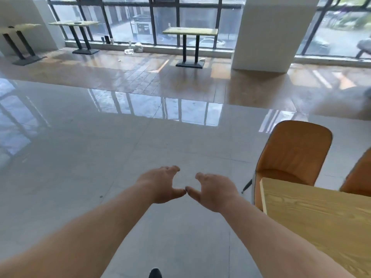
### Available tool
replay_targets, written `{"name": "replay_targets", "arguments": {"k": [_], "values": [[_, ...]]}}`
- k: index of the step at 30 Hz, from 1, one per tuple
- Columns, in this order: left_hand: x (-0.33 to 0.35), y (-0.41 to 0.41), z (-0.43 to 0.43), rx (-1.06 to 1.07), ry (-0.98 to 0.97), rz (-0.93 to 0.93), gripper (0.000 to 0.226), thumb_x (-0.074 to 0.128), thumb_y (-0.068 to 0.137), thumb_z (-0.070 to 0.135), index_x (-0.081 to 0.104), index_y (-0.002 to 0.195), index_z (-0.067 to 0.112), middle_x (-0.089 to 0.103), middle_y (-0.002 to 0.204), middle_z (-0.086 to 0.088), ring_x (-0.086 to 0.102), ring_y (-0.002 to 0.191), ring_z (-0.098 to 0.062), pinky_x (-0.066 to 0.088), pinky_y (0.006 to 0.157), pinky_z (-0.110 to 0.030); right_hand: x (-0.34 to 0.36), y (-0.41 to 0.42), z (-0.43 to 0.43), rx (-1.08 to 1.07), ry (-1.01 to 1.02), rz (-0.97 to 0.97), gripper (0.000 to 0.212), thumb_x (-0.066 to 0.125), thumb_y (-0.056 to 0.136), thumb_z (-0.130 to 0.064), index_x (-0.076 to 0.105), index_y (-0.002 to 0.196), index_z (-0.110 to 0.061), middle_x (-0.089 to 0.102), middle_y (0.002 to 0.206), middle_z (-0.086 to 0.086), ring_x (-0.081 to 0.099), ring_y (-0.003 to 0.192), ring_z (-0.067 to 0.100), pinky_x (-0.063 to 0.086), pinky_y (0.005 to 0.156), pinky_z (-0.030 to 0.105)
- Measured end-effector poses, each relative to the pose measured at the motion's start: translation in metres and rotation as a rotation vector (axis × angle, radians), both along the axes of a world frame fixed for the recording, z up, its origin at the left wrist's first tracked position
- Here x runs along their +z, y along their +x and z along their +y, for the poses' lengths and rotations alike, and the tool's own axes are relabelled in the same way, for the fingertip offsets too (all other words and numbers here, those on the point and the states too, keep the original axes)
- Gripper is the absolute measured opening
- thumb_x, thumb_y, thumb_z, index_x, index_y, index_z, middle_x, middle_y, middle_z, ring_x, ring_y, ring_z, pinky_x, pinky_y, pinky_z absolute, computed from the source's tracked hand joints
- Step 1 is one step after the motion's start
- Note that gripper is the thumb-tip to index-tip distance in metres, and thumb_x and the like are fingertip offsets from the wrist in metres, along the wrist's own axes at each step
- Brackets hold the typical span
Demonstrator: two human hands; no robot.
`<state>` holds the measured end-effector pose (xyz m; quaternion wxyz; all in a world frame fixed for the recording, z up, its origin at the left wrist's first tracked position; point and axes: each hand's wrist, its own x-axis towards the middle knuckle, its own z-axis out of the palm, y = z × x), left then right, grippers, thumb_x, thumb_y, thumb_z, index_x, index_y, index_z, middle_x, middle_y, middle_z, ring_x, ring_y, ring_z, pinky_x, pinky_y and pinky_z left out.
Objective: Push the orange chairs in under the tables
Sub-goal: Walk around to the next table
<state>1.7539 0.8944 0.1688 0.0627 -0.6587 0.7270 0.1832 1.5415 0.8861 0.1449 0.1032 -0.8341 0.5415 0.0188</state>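
An orange chair (295, 155) stands at the far side of a light wooden table (321, 221) on the right, its seat partly under the table edge. A second orange chair (359, 177) shows only a sliver at the right frame edge. My left hand (160, 185) and my right hand (214, 191) hover in front of me over the grey floor, palms down, fingers loosely spread, thumb tips nearly touching. Both hold nothing and are left of the table, apart from the chairs.
Glossy grey tile floor (100, 147) stretches ahead and left. Three tables with black legs (190, 33) (74, 24) (20, 27) stand by the windows at the back. A white pillar (271, 33) rises back right. Small items lie on the floor by the window (132, 49).
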Motion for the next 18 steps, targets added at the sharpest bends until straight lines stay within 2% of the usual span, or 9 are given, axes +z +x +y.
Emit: {"name": "replay_targets", "arguments": {"k": [7, 13, 18], "values": [[0.012, -0.066, -0.202, -0.341, -0.014, 0.018, 0.088, 0.057, 0.085, 0.076, 0.026, 0.157, 0.036, 0.041, 0.16, 0.006, 0.05, 0.136, -0.024, 0.047, 0.106, -0.044, 0.022, -0.057, -0.142, -0.319, 0.003, 0.041, 0.079, 0.026, 0.097, -0.08, 0.052, 0.143, -0.021, 0.067, 0.134, 0.004, 0.065, 0.117, 0.028, 0.051, 0.095, 0.045], [0.019, -0.173, -0.351, -0.598, -0.057, 0.028, 0.086, 0.056, 0.085, 0.076, 0.027, 0.156, 0.037, 0.044, 0.158, 0.006, 0.055, 0.131, -0.024, 0.051, 0.1, -0.043, 0.023, -0.139, -0.247, -0.513, -0.048, 0.055, 0.081, 0.02, 0.098, -0.08, 0.05, 0.144, -0.022, 0.069, 0.13, 0.004, 0.068, 0.11, 0.026, 0.053, 0.09, 0.045], [0.007, -0.275, -0.485, -0.722, -0.098, 0.02, 0.083, 0.057, 0.085, 0.072, 0.028, 0.154, 0.039, 0.046, 0.155, 0.009, 0.057, 0.128, -0.023, 0.049, 0.093, -0.039, 0.006, -0.222, -0.361, -0.642, -0.059, 0.054, 0.08, 0.017, 0.098, -0.079, 0.053, 0.14, -0.021, 0.07, 0.123, 0.004, 0.067, 0.105, 0.026, 0.051, 0.089, 0.046]]}}
